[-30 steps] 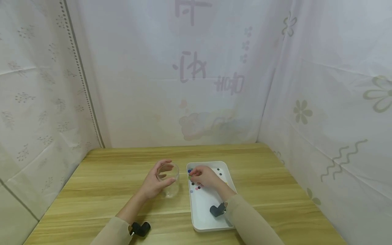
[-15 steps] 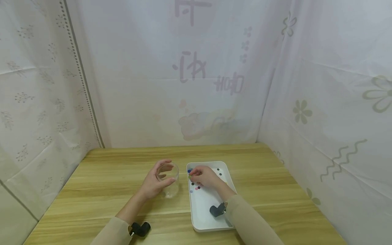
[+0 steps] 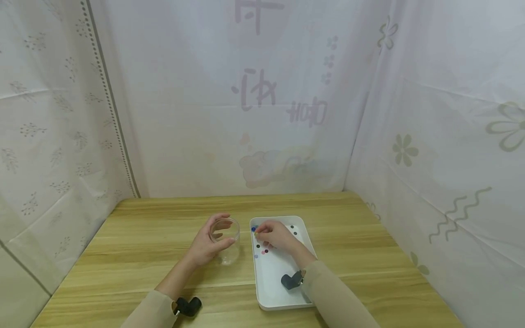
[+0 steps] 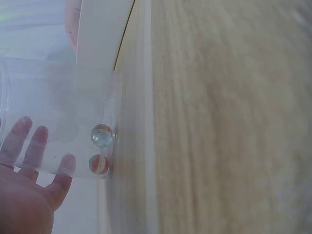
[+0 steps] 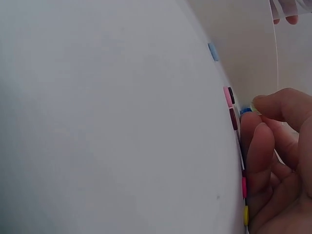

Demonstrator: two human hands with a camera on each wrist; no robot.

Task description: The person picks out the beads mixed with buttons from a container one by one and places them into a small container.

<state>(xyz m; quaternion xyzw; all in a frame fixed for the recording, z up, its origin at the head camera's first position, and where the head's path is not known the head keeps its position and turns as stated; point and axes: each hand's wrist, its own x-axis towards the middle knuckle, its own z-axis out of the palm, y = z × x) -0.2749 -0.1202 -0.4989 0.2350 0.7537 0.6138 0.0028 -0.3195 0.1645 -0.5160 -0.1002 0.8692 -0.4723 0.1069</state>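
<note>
My left hand grips a clear jar standing on the table, fingers and thumb round its upper part. Two glass marbles with orange swirls lie at the jar's bottom in the left wrist view. Over the left side of a white tray is my right hand, its thumb and forefinger pinching a small yellow-green button, mostly covered. A blue button shows just beside those fingertips. Black buttons, a pink button and a pale purple button lie nearby in the tray.
The wooden table bears the tray right of the jar. Two dark buttons lie near the tray's far right. Patterned white curtains surround the table's back and sides. A black wrist camera hangs over the tray.
My right fingertips have shifted slightly up and right, with the yellow-green button between them. The left hand and jar have stayed in place.
</note>
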